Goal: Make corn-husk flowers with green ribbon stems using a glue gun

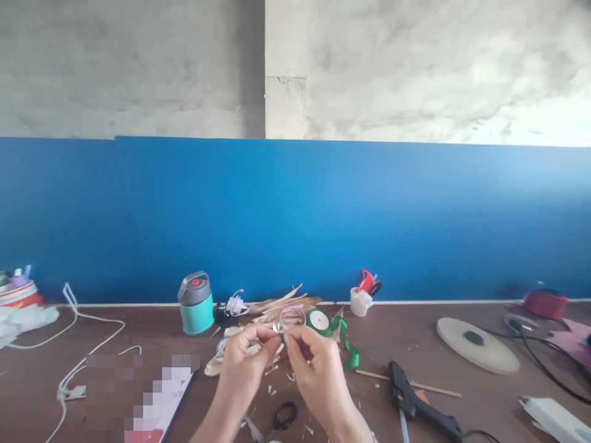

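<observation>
My left hand (247, 360) and my right hand (311, 360) meet above the middle of the table, fingertips pinched together. Between them is a tiny green piece (281, 336), perhaps ribbon, with a small white pointed bit (276, 328) beside it; most of it is hidden by my fingers. Just behind my right hand lies a spool of green ribbon (318, 320), its loose end (353, 354) curling to the right. Dry tan husk strips (281, 306) lie behind both hands. Black-handled scissors (284, 417) rest on the table below my wrists, among pale scraps.
A teal and grey flask (196, 307) stands at the back left. On the right are a black glue gun (418, 400), a wooden stick (434, 386), a round lid (478, 346) and a white cup (360, 303) with tools. White cables (99, 320) run along the left. A blue panel (295, 215) closes the back.
</observation>
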`<state>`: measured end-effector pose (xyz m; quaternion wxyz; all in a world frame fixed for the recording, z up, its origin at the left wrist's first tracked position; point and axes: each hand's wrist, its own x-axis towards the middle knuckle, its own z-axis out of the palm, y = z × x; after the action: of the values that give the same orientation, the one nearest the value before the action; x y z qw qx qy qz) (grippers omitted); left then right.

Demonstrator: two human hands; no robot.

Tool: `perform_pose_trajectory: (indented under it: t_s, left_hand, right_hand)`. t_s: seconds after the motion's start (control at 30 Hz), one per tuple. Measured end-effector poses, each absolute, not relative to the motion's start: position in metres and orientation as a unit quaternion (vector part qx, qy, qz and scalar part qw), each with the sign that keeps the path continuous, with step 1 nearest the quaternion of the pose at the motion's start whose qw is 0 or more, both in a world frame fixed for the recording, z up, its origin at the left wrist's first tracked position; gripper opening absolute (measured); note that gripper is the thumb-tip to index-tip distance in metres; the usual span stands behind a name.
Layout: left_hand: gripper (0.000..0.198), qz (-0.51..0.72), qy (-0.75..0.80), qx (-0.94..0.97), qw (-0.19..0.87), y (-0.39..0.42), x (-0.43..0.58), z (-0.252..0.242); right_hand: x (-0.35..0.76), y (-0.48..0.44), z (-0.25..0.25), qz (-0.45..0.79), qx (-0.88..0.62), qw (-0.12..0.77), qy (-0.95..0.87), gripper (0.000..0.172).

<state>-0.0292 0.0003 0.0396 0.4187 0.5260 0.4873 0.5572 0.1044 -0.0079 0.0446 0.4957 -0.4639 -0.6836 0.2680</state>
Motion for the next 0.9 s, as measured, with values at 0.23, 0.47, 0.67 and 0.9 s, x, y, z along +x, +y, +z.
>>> perform_pose_trajectory:
  t_s: [0.23,0.47,0.67,0.9]
  left_hand:
    - [0.02,0.529,0.483,0.521,0.464,-0.001,-0.032,0.046]
    - [0.022,0.521,0.456,0.503,0.517,-0.002,-0.033,0.047]
    - [0.024,0.522,0.471,0.498,0.507,0.002,-0.033,0.042]
    - [0.025,0.491,0.47,0.523,0.514,0.01,-0.038,0.032]
  right_hand:
    - [0.106,-0.006,0.044,0.356,-0.445,0.488,-0.661,0.023]
    - [0.108,-0.004,0.041,0.37,-0.448,0.477,-0.66,0.023]
    - [0.108,-0.004,0.042,0.367,-0.444,0.469,-0.67,0.02]
    - [0.111,-0.009,0.05,0.375,-0.44,0.449,-0.682,0.019]
